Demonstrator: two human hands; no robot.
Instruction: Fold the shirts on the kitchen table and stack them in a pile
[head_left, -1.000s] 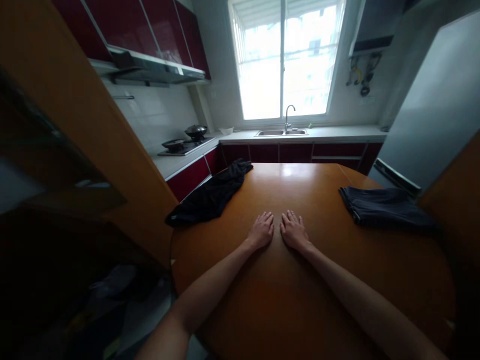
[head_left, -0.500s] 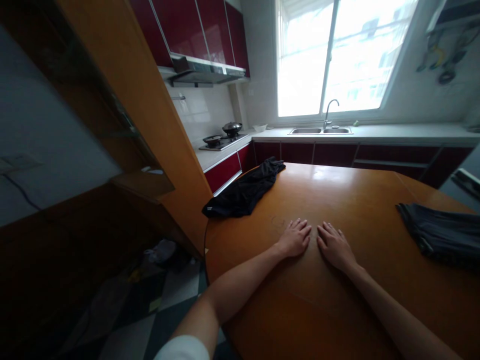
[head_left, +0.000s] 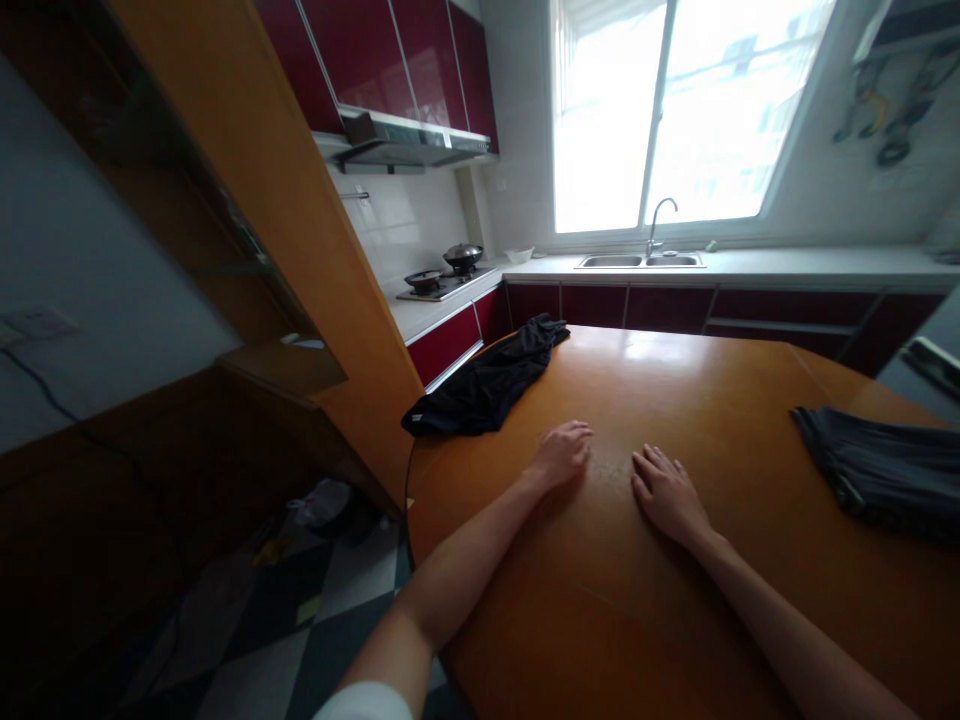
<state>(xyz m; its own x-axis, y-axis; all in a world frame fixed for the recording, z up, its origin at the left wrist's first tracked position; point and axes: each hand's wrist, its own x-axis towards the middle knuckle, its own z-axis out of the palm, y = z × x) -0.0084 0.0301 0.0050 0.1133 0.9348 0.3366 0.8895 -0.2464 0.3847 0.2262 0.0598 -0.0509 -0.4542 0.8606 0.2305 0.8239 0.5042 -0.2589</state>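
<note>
My left hand is over the wooden table, turned partly on its side with its fingers loosely extended and nothing in it. Flat on the tabletop lies my right hand, palm down, fingers stretched out. Beyond my left hand, a dark garment is spread along the table's left edge, partly hanging over it. Off to the right of my right hand rests a folded dark grey garment. Neither hand touches either garment.
Behind the table runs a white counter with a sink and a stove carrying two pans. A wooden cabinet frame stands at the left. A bag-like bundle is on the checkered floor.
My left hand has shifted left, away from my right hand, and rolled from palm-down onto its side. My right hand and both garments have stayed in place.
</note>
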